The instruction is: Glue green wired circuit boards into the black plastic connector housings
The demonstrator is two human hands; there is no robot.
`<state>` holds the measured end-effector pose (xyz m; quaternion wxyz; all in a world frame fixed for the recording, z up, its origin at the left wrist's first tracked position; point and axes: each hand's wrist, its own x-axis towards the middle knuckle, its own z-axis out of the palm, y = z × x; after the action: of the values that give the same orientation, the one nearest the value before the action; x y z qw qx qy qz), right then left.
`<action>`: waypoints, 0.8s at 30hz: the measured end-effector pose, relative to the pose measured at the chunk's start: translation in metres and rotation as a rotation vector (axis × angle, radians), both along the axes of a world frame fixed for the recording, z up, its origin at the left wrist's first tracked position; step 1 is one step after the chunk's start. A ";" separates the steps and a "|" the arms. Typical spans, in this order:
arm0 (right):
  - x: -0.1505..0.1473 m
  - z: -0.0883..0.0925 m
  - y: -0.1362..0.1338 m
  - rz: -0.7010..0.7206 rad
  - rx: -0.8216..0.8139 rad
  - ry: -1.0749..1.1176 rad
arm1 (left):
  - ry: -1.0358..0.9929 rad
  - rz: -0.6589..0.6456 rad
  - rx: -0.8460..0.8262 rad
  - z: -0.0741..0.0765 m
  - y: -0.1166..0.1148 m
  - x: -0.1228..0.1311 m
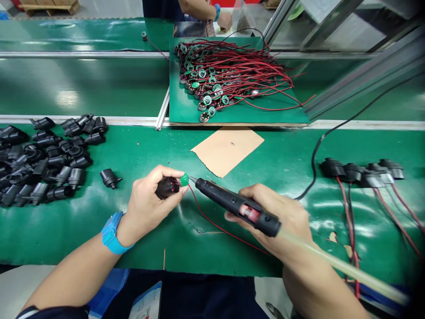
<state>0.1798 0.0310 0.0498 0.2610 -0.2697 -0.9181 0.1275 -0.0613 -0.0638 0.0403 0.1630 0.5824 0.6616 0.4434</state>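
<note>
My left hand [149,199] is closed around a small black housing [167,187] with a round green circuit board [184,179] at its open end. A red wire [215,226] trails from it across the green mat. My right hand [282,221] grips a black glue gun [239,206] fed by a pale glue stick [341,266]. The gun's metal tip sits right beside the green board. A blue band [111,232] is on my left wrist.
A heap of black housings [43,155] lies at the left, with one loose housing [109,178] nearer. Finished wired housings [361,173] lie at the right. A green board [288,115] behind holds red-wired circuit boards [226,75]. A cardboard piece [227,150] lies mid-table. Another person's hand [222,17] works at the back.
</note>
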 end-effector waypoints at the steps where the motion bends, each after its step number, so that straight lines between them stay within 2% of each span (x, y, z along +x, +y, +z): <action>1: 0.000 -0.002 0.002 -0.018 0.052 -0.040 | -0.006 -0.006 -0.001 0.001 0.000 0.001; 4: 0.002 -0.011 0.016 -0.094 0.122 -0.143 | -0.013 -0.006 0.004 0.004 -0.002 0.002; 9: 0.014 -0.032 0.061 -0.227 0.067 -0.304 | -0.009 0.015 0.015 0.004 -0.004 0.001; 12: 0.018 -0.039 0.078 -0.297 0.033 -0.411 | -0.003 -0.014 0.040 0.002 -0.005 0.002; 14: 0.016 -0.036 0.078 -0.318 0.040 -0.375 | -0.001 -0.045 0.063 0.002 -0.005 0.004; 16: 0.008 -0.028 0.068 -0.265 -0.015 -0.178 | 0.003 -0.074 0.081 0.001 -0.006 0.006; 18: -0.004 -0.019 0.049 -0.097 -0.258 0.067 | 0.009 -0.095 0.107 0.001 -0.006 0.008; 21: -0.025 -0.012 0.017 0.202 -0.777 0.247 | 0.018 -0.112 0.142 0.000 -0.006 0.011; 22: -0.031 -0.013 0.009 0.253 -0.914 0.284 | 0.013 -0.118 0.140 -0.001 -0.006 0.012; 24: -0.040 -0.015 -0.003 0.245 -1.085 0.397 | -0.011 -0.138 0.101 -0.002 -0.006 0.013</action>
<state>0.1402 0.0275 0.0344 0.2359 -0.2276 -0.6796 0.6562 -0.0487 -0.0696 0.0382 0.1672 0.6317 0.5955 0.4672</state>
